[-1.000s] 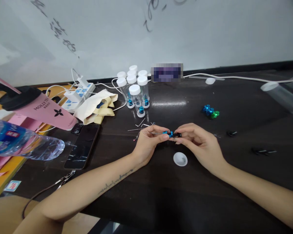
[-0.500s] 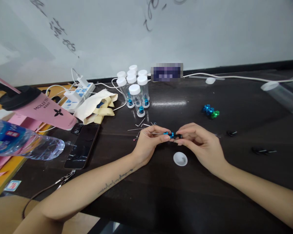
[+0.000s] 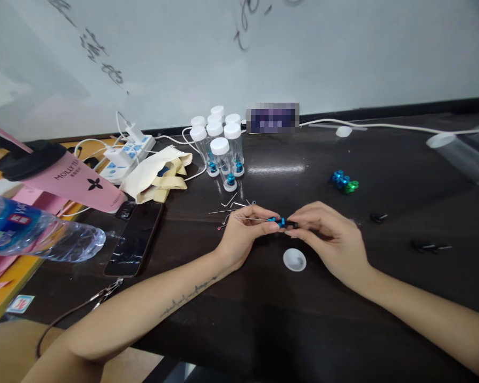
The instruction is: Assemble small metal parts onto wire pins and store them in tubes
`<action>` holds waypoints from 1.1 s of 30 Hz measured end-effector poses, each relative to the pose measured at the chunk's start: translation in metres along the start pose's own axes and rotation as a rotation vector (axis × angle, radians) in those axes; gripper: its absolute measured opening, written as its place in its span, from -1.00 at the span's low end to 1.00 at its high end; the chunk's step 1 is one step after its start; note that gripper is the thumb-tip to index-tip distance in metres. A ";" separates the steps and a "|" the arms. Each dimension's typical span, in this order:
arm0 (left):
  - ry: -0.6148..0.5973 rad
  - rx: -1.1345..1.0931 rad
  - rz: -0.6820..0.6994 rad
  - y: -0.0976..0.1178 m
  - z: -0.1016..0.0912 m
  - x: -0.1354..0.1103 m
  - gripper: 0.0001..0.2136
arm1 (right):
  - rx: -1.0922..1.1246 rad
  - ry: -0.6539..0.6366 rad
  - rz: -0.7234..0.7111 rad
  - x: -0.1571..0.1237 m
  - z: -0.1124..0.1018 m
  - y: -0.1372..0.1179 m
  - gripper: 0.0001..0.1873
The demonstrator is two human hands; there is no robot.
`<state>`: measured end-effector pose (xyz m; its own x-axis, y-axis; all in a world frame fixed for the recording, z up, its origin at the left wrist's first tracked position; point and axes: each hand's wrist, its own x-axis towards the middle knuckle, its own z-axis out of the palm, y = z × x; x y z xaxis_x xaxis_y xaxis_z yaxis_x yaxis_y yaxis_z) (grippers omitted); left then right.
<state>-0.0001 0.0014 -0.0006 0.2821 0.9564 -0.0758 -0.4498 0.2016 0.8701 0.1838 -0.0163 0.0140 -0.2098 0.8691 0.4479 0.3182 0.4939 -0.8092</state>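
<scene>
- Your left hand [image 3: 239, 236], in the middle of the frame, has its grip clamped on a small blue piece [image 3: 277, 221] between thumb and fingers.
- A thin metal rod [image 3: 255, 218] runs leftward from that blue piece, over your left fingers.
- Your right hand [image 3: 335, 239], just right of centre, has its grip closed on a black piece [image 3: 291, 224] in line with the blue one; you can't tell how the two pieces join.
- Below your fingertips, a round white cap [image 3: 294, 260] lies on the dark desk [image 3: 239, 319].
- Just above your left hand lie thin bent wires [image 3: 229, 200].
- At upper centre you have a cluster of upright clear tubes with white caps [image 3: 222, 162].
- Right of centre lie loose blue and green pieces [image 3: 345, 182]; farther right and lower, black parts [image 3: 427, 246].
- At left, a phone [image 3: 133, 239] lies near a clear bottle [image 3: 74, 236].
</scene>
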 end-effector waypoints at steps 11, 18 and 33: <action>0.004 0.026 0.006 0.000 -0.001 0.000 -0.82 | -0.058 0.004 -0.034 -0.002 -0.002 0.000 -0.89; -0.005 0.031 0.012 -0.001 -0.002 -0.001 -0.82 | 0.019 0.004 0.027 -0.002 -0.002 0.000 -0.87; -0.002 0.058 0.020 -0.001 -0.002 -0.001 -0.81 | 0.191 -0.054 0.250 -0.001 -0.002 -0.001 -0.87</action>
<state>-0.0013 0.0004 -0.0023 0.2749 0.9598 -0.0571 -0.4055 0.1696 0.8982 0.1855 -0.0174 0.0148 -0.1971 0.9578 0.2094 0.1876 0.2465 -0.9508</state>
